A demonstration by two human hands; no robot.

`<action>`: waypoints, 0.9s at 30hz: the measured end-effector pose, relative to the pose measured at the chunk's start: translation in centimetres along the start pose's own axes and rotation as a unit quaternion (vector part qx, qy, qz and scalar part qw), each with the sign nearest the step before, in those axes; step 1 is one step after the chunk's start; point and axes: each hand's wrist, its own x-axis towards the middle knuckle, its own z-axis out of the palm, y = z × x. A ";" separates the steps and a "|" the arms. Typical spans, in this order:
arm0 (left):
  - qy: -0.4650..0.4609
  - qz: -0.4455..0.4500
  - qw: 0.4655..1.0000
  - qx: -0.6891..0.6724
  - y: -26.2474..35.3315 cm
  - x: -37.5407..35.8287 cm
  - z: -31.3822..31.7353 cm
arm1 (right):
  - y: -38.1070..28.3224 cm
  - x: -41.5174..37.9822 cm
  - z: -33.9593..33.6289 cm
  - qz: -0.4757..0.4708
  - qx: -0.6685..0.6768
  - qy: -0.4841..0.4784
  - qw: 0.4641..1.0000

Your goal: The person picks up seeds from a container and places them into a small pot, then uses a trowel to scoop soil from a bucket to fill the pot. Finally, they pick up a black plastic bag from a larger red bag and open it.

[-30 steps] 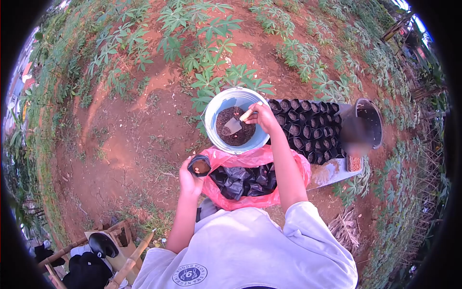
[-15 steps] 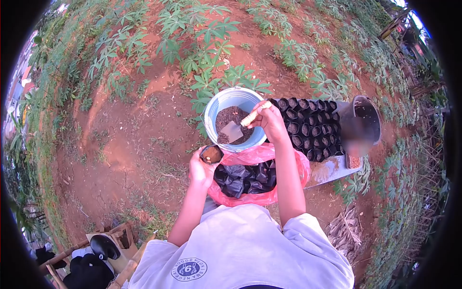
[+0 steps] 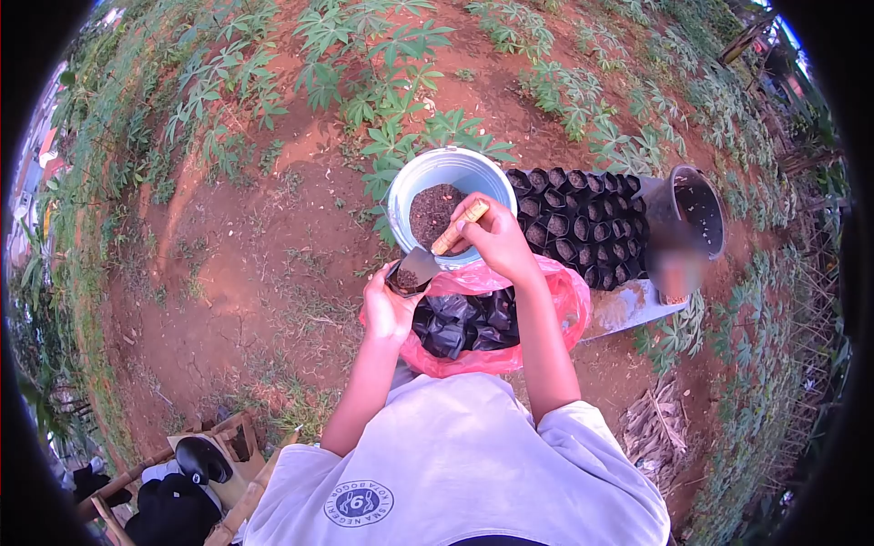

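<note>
My left hand (image 3: 390,308) holds a small black planting bag (image 3: 397,283) open side up, with dark soil in it. In my right hand (image 3: 496,238) is a trowel, its pale yellow handle (image 3: 460,227) gripped between thumb and fingers. The trowel's grey blade (image 3: 420,261) tilts down at the mouth of the small bag. Behind both hands stands a light blue bucket (image 3: 397,202) with dark soil inside. Below it, a pink plastic bag (image 3: 569,300) holds a heap of folded black bags (image 3: 460,323).
Rows of soil-filled black bags (image 3: 578,218) stand on a tray (image 3: 624,314) at the right. Beside them are a dark bucket (image 3: 712,214) and a partly blurred container. Leafy plants (image 3: 391,141) grow beyond the bucket. A wooden frame with dark items (image 3: 173,510) lies lower left.
My right hand has brought the trowel from the soil in the blue bucket down and left to the small bag. Dark soil now shows in that bag.
</note>
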 end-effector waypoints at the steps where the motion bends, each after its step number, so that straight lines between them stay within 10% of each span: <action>1: 0.001 0.000 1.000 0.000 0.0 -0.1 0.1 | -0.2 -0.1 0.2 0.000 -0.023 0.001 1.000; 19: 0.026 0.017 0.999 0.009 -0.1 -1.1 1.3 | -3.8 -2.4 1.2 -0.106 -0.195 -0.059 0.973; 27: 0.029 0.016 0.999 -0.002 -0.7 0.2 0.4 | -2.8 -2.4 -1.7 -0.085 -0.072 0.014 0.994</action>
